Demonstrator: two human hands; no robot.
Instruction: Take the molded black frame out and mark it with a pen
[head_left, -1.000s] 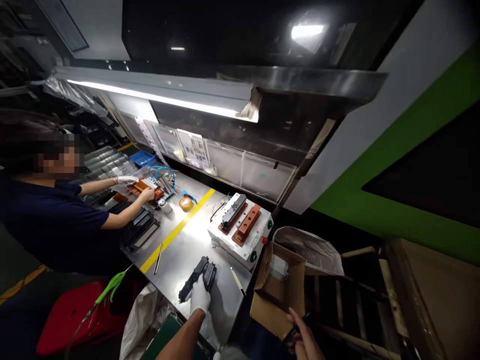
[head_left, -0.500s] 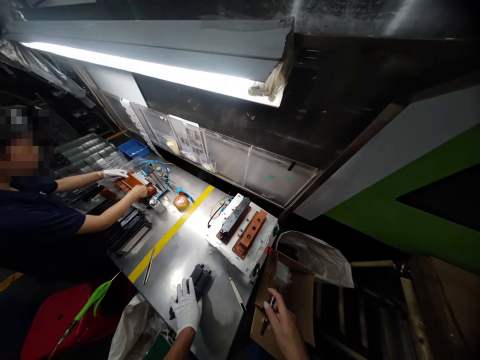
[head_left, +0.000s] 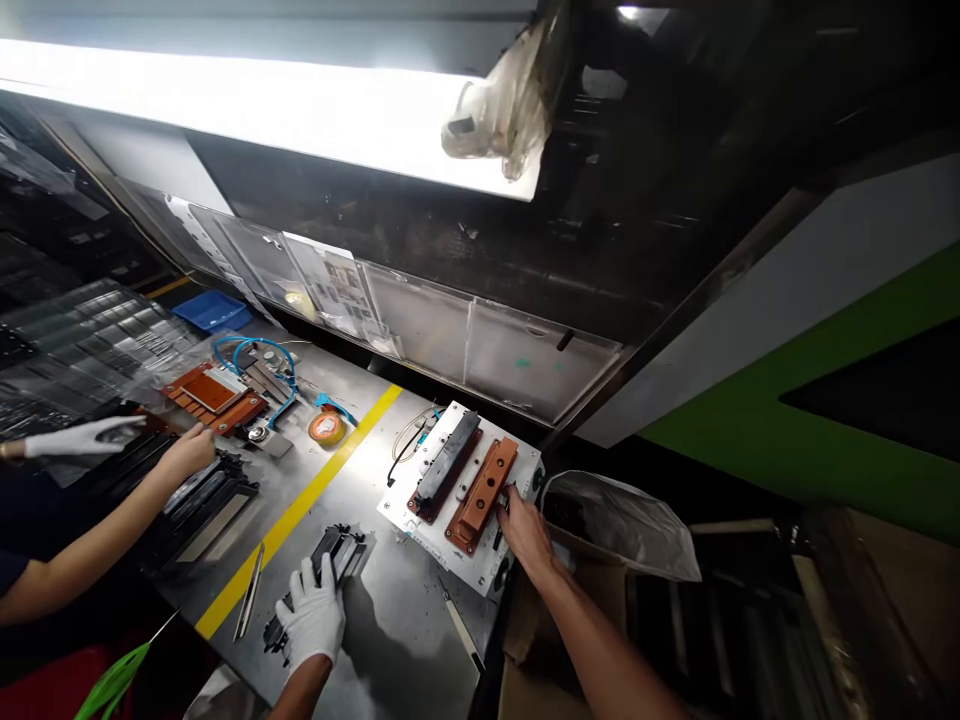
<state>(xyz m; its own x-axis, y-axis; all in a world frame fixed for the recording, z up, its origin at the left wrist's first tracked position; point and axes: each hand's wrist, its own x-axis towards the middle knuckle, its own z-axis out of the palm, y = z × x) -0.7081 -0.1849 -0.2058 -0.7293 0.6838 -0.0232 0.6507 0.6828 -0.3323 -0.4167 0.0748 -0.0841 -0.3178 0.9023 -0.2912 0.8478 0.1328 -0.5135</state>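
My left hand [head_left: 312, 617], in a white glove, lies flat with fingers spread on a stack of black plastic parts [head_left: 330, 560] near the front of the steel bench. My bare right hand [head_left: 523, 528] reaches over the right end of the white fixture box [head_left: 431, 520], fingers curled at the near end of the orange-brown jig block [head_left: 484, 489]; it seems to pinch a small dark item I cannot make out. A long black part [head_left: 447, 464] sits in the fixture's left slot.
A co-worker's arms [head_left: 112, 500] work at the left over black trays [head_left: 202, 505] and an orange jig [head_left: 214, 393] with blue hose. A yellow tape roll [head_left: 326, 428], a yellow line [head_left: 300, 510], loose blades [head_left: 250, 590], a cardboard box [head_left: 577, 590] and a plastic bag [head_left: 615, 520] surround the area.
My right hand rose from the cardboard box to the fixture's orange block. My left hand stayed on the black parts. The view swung downward and left, and the co-worker's hands shifted.
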